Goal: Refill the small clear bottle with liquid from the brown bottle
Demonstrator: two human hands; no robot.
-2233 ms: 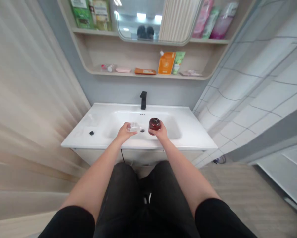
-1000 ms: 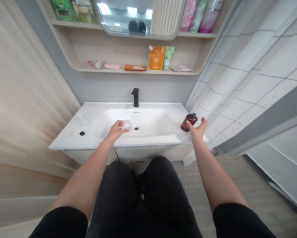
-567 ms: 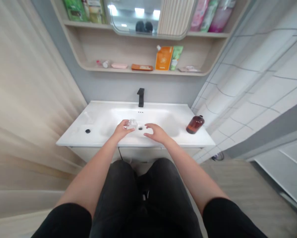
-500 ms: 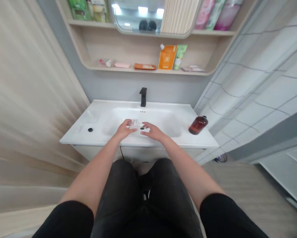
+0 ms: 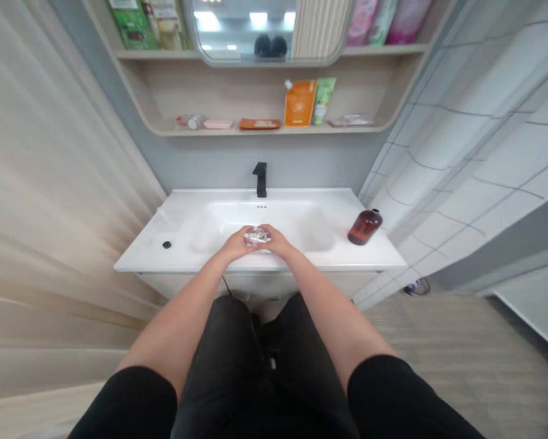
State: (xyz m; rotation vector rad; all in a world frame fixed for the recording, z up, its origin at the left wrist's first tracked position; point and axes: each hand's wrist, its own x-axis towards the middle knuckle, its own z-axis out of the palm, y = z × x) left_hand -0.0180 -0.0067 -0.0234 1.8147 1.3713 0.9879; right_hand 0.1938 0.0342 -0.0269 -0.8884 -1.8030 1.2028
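Observation:
A small clear, shiny container-like thing (image 5: 257, 236) is held between my two hands over the front of the white sink (image 5: 292, 213). Its exact kind I cannot make out. My left hand (image 5: 237, 244) is closed around its left side. From the right, my right hand (image 5: 276, 240) grips it, fingers curled around the far edge. Behind the hands stands a black faucet (image 5: 261, 180) at the back of the basin. The sink's drain is hidden by the hands and the clear thing.
A brown bottle (image 5: 364, 227) without a visible cap stands on the right counter. On the left lie a small black round piece (image 5: 166, 244) and a whitish item (image 5: 163, 213). Above, a shelf (image 5: 200, 132) holds an orange pouch (image 5: 300, 103), a green tube (image 5: 323, 100) and several small packages.
My right hand has closed in from the right and now grips the clear thing too. Earlier only my left hand held it, and the drain showed between the hands.

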